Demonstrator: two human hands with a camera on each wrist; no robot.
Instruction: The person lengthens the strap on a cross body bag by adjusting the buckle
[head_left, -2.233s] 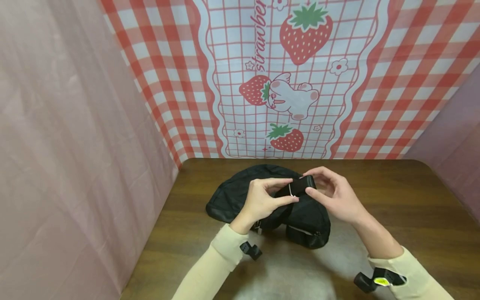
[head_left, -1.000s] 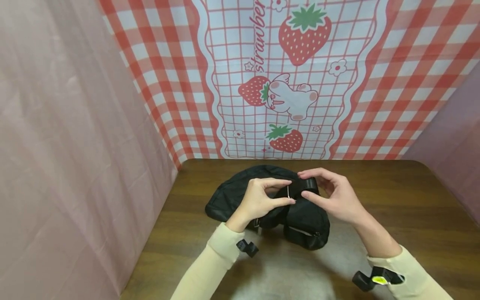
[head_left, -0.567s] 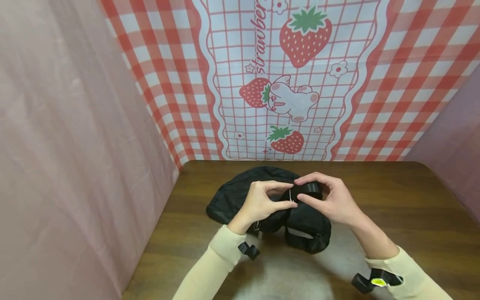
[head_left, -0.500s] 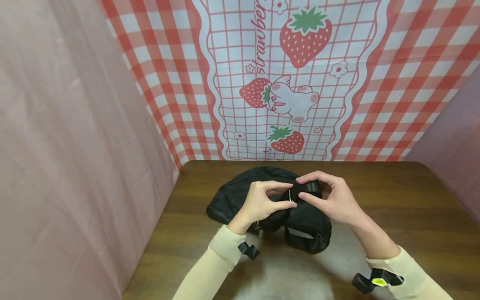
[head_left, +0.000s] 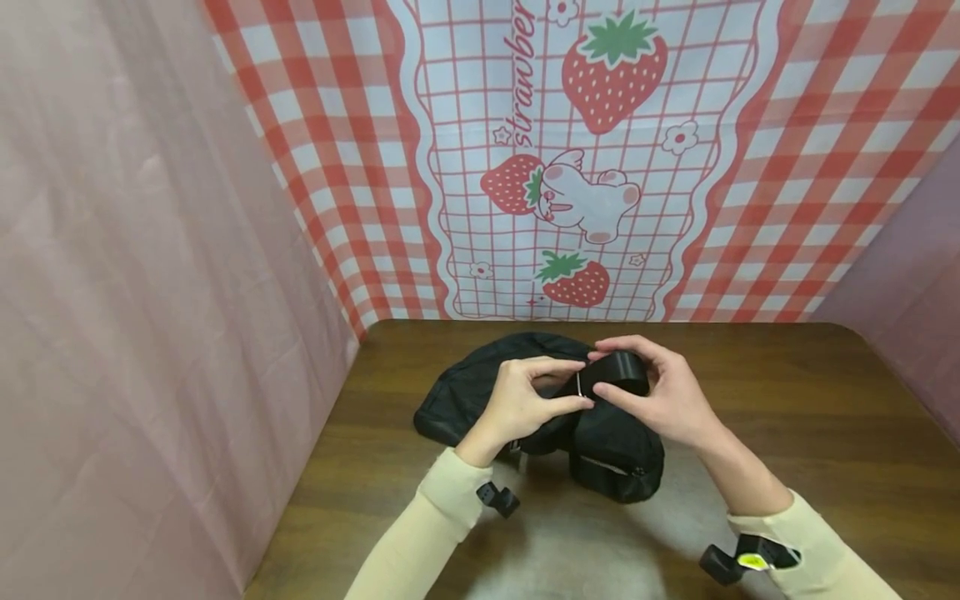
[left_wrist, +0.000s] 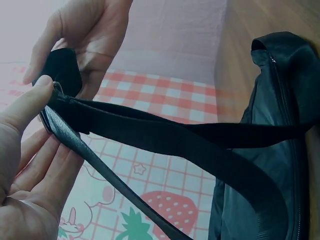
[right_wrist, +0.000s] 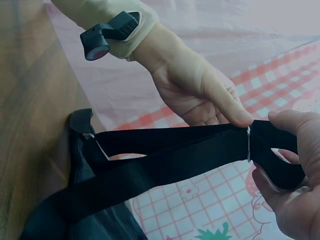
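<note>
Black strap is looking light, floppy; left hand is pinching its firmer buckle, right hand its three-o'clock loop.

black bag partly covered, printed word cropped at top

You get soft, even light in the head view, with pale glare across the near tabletop and soft shadows flanking it. Your wrist views look cooler and hazy, each washed out in an upper corner; the black strap loses detail.
</note>
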